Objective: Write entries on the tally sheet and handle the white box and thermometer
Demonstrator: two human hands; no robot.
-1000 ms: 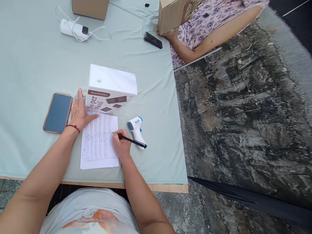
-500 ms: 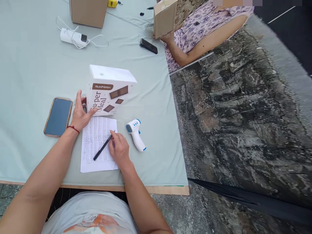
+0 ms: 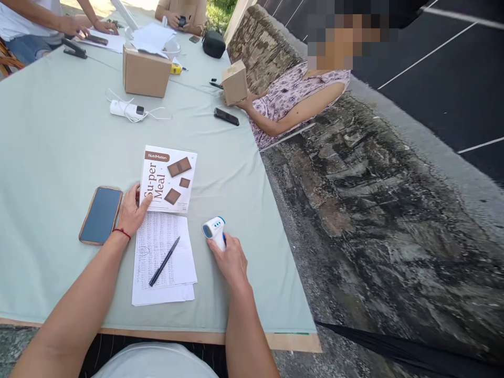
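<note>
My left hand [image 3: 134,210] grips the lower left edge of a white "Su-per Meal" box [image 3: 179,181], its thumb on the printed front and the other fingers partly hidden behind. The box stands tilted back just beyond some printed sheets [image 3: 183,262]. A black pen [image 3: 164,261] lies across the sheets. To the right, my right hand [image 3: 230,257] is closed around the handle of a white and blue infrared thermometer [image 3: 214,228], whose small screen faces me. A smartphone [image 3: 101,215] in a brown case lies left of my left hand.
Farther off are a white device with a cable [image 3: 126,110], a cardboard box [image 3: 145,73] topped with papers, and a black phone-like object [image 3: 227,116]. On the right a person holds a small carton [image 3: 235,84]. Other people's hands show at the far end.
My right hand has left the pen on the sheets and taken hold of the thermometer. The box now shows its front more squarely, still in my left hand. The view has tipped upward.
</note>
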